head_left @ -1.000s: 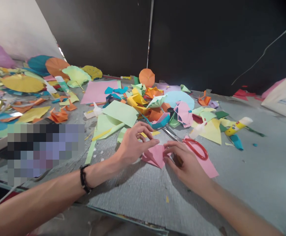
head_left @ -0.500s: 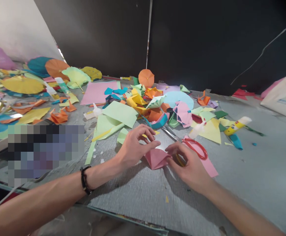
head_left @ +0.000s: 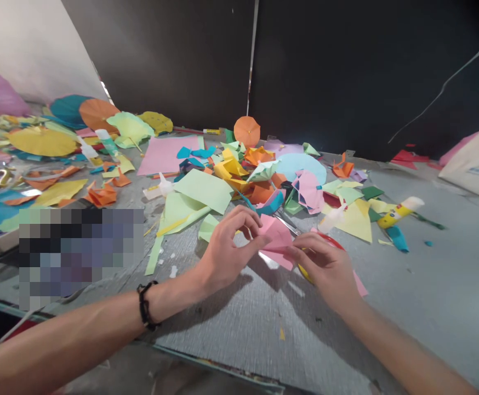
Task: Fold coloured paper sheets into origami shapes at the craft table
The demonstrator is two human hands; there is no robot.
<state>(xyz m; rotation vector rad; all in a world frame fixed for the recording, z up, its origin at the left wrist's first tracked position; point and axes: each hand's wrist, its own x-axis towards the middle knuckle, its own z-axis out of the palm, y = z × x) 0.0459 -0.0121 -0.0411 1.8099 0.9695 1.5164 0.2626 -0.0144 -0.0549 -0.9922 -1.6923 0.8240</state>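
A creased pink sheet of paper (head_left: pixel 276 236) is held up between my hands, a little above the grey table. My left hand (head_left: pixel 234 241) has its thumb and curled fingers closed at the paper's left edge. On the other side my right hand (head_left: pixel 325 266) pinches the paper's right edge between thumb and fingers. Scissors (head_left: pixel 332 240) with red handles lie behind my right hand, which partly covers them. Below that hand a yellow loop (head_left: pixel 305 273) shows in part. A flat pink strip (head_left: pixel 360 282) lies to its right.
Coloured paper scraps (head_left: pixel 231 167) are heaped behind my hands. Pale green sheets (head_left: pixel 202 189) lie left of the heap, a yellow glue stick (head_left: pixel 399 213) right. Paper discs, including an orange one (head_left: pixel 246 131), stand at the back. A white bag (head_left: pixel 475 159) is far right.
The pink paper has been turned and now shows more of its face, raised toward the heap. My right hand has shifted slightly, its fingers now closer together on the edge.
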